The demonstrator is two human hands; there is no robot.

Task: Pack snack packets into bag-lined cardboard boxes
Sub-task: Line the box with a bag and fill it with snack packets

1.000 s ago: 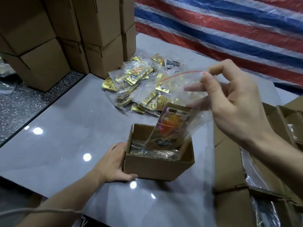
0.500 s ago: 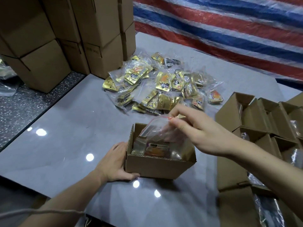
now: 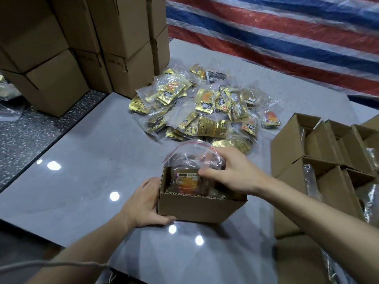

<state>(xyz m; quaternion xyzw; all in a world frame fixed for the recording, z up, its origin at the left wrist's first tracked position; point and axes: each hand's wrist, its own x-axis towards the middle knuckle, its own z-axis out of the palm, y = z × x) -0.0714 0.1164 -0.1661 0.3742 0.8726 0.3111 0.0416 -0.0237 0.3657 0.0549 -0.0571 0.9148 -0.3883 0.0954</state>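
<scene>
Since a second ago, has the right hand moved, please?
Yes: the right hand has dropped from above the small brown cardboard box to its rim, gripping the clear plastic bag.

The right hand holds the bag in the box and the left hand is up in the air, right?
Not quite. The left hand isn't in the air: it holds the side of the box, as the head view shows. The right hand does hold the bag in it.

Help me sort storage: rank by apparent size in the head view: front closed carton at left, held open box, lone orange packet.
1. closed carton and open box: look alike; box is nearer, so unranked.
2. orange packet: smallest.
</scene>
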